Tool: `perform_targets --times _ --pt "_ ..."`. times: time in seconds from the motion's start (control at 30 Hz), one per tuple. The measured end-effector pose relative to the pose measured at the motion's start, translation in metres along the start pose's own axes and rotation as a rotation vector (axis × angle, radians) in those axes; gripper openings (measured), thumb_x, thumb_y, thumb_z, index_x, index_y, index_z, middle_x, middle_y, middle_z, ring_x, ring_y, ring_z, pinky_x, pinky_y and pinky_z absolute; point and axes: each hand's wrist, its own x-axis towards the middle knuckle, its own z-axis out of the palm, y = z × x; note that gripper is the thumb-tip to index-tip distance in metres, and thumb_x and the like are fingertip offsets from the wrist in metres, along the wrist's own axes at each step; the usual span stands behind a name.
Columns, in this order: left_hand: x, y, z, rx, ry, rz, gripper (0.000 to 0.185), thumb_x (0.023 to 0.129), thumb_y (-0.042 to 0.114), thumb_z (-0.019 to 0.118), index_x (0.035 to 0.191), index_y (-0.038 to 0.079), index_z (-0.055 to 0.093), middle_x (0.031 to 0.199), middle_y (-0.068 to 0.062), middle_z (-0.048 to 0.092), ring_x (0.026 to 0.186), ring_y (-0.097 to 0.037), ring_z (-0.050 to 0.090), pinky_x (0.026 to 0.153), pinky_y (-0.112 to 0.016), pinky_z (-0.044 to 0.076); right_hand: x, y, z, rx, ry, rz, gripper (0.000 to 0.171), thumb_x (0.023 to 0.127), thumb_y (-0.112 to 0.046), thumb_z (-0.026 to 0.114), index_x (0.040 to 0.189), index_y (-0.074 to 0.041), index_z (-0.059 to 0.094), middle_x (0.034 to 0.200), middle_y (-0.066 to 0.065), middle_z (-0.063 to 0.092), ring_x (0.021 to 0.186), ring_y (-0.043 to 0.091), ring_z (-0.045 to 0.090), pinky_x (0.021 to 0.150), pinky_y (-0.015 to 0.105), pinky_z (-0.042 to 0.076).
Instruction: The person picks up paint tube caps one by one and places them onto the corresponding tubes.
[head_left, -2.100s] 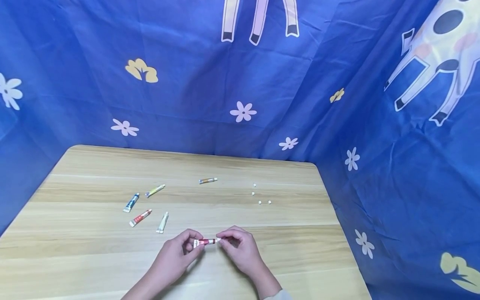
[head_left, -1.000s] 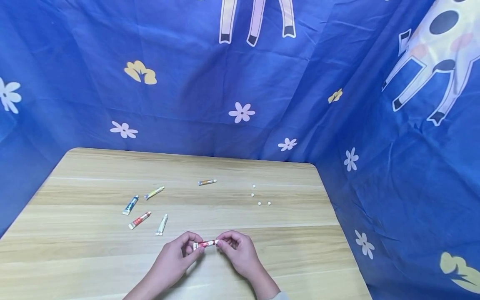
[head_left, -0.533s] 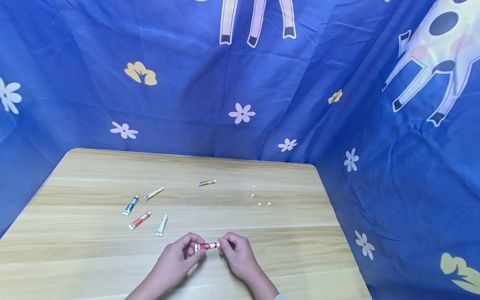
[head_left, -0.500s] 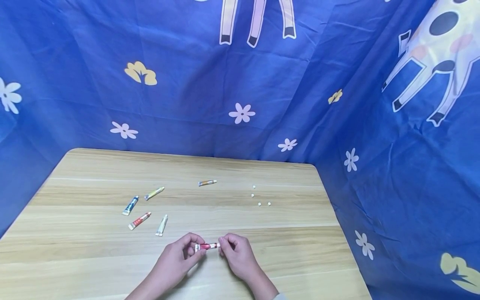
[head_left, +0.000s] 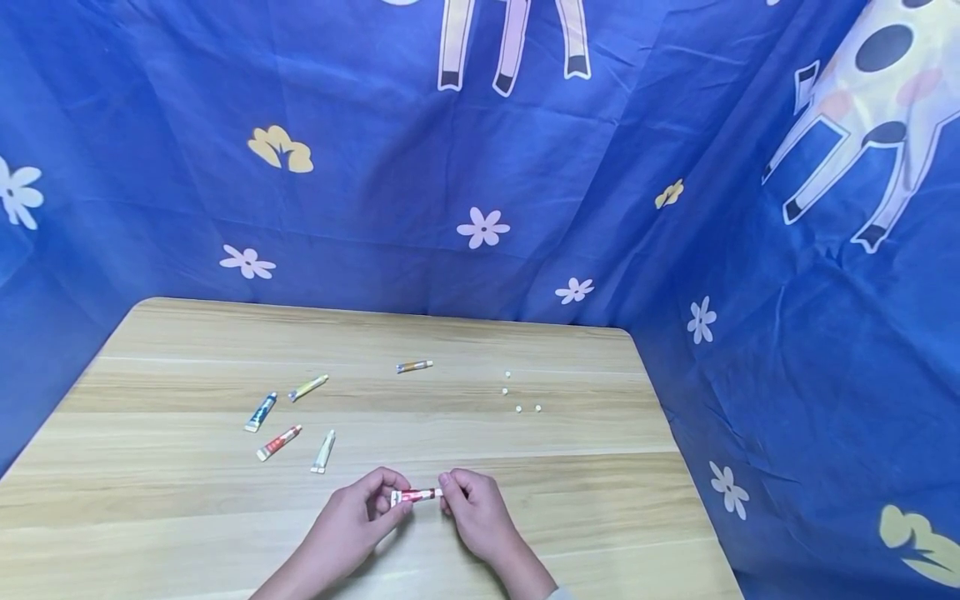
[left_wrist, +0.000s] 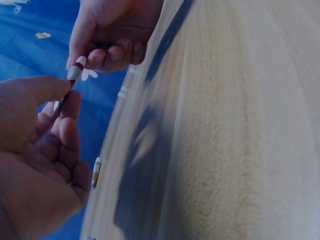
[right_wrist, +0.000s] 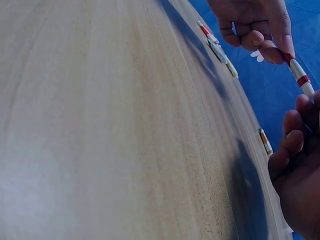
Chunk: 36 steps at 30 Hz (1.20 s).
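Note:
A small red and white paint tube (head_left: pixel 414 496) lies level between both hands, just above the near middle of the wooden table (head_left: pixel 187 508). My left hand (head_left: pixel 390 495) pinches its flat tail end between thumb and fingers. My right hand (head_left: pixel 447 492) pinches the cap end with curled fingers. The left wrist view shows the tube (left_wrist: pixel 75 74) running from my left thumb (left_wrist: pixel 37 90) up to the right hand (left_wrist: pixel 112 35). In the right wrist view the tube (right_wrist: pixel 299 76) spans from the left hand (right_wrist: pixel 255 25) to my right fingers (right_wrist: pixel 292 145).
Several more tubes lie on the left half of the table: blue (head_left: pixel 261 412), yellow (head_left: pixel 310 387), red (head_left: pixel 279 442) and white (head_left: pixel 324 451). An orange tube (head_left: pixel 414 366) lies further back. Several tiny white caps (head_left: pixel 522 393) sit to the right. Blue patterned cloth (head_left: pixel 787 375) surrounds the table.
Both hands have sunk slightly toward the table's near edge while keeping hold of the tube. The right fingers have shifted a little on the cap end.

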Motion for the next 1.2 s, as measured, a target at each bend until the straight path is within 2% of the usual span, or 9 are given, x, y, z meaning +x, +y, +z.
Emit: perform_targets --times 0.23,0.4,0.57,0.67,0.8,0.93,1.03,1.2 --pt "-0.0004 -0.0003 0.0001 -0.003 0.0 -0.012 0.018 0.093 0.02 0.086 0.102 0.026 0.072 0.079 0.01 0.056 0.068 -0.001 0.046 0.069 -0.021 0.041 -0.0015 -0.0008 -0.0002 -0.01 -0.014 0.021 0.048 0.118 -0.031 0.045 0.083 -0.006 0.066 0.078 0.021 0.069 0.069 0.003 0.056 0.074 0.021 0.05" --pt "-0.0019 -0.0008 -0.0006 -0.004 -0.002 -0.023 0.017 0.094 0.021 0.086 0.103 0.026 0.072 0.079 0.009 0.057 0.069 -0.001 0.046 0.068 -0.021 0.04 -0.0012 0.0023 -0.0024 0.046 -0.065 0.013 0.041 0.119 -0.029 0.04 0.104 -0.005 0.069 0.087 0.025 0.069 0.075 0.01 0.06 0.077 0.022 0.053" --pt "-0.0026 -0.0021 -0.0011 -0.006 0.006 -0.019 0.017 0.094 0.022 0.086 0.103 0.026 0.072 0.079 0.01 0.057 0.07 -0.001 0.047 0.07 -0.021 0.041 -0.0012 0.0047 -0.0068 0.154 -0.142 -0.051 0.03 0.117 -0.021 0.047 0.131 0.0 0.062 0.1 0.032 0.067 0.084 0.012 0.065 0.082 0.023 0.059" --pt "-0.0024 -0.003 -0.0011 -0.009 0.013 -0.008 0.017 0.094 0.021 0.086 0.102 0.025 0.071 0.079 0.01 0.056 0.07 0.0 0.047 0.07 -0.021 0.041 -0.0021 0.0049 -0.0085 0.193 -0.166 -0.108 0.031 0.113 -0.015 0.055 0.138 0.002 0.058 0.106 0.035 0.064 0.086 0.007 0.063 0.08 0.02 0.058" --pt "-0.0023 -0.0044 -0.001 -0.009 0.011 -0.008 0.017 0.094 0.021 0.085 0.103 0.025 0.071 0.08 0.01 0.056 0.07 0.0 0.047 0.07 -0.021 0.041 -0.0033 0.0051 -0.0085 0.219 -0.163 -0.138 0.038 0.104 -0.01 0.069 0.139 0.0 0.059 0.111 0.035 0.062 0.09 -0.002 0.059 0.08 0.015 0.054" --pt "-0.0025 -0.0051 -0.001 0.005 0.011 -0.011 0.017 0.094 0.022 0.085 0.104 0.025 0.072 0.08 0.01 0.058 0.071 0.0 0.048 0.07 -0.021 0.042 -0.0036 0.005 -0.0079 0.226 -0.151 -0.153 0.044 0.095 -0.006 0.079 0.135 -0.004 0.063 0.111 0.036 0.063 0.092 -0.003 0.061 0.086 0.018 0.057" --pt "-0.0028 -0.0048 -0.0008 0.015 0.015 -0.006 0.017 0.094 0.022 0.085 0.103 0.026 0.072 0.08 0.011 0.058 0.071 0.0 0.048 0.071 -0.021 0.042 -0.0039 0.0036 -0.0079 0.212 -0.132 -0.164 0.041 0.092 -0.002 0.081 0.129 -0.004 0.066 0.11 0.034 0.065 0.09 -0.003 0.061 0.086 0.019 0.058" --pt "-0.003 -0.004 0.0003 0.007 0.016 0.001 0.018 0.094 0.021 0.086 0.102 0.027 0.071 0.079 0.01 0.056 0.066 -0.001 0.045 0.066 -0.022 0.04 -0.0043 0.0017 -0.0082 0.169 -0.075 -0.173 0.026 0.092 0.001 0.079 0.116 -0.003 0.071 0.101 0.03 0.069 0.087 -0.004 0.06 0.082 0.019 0.058"
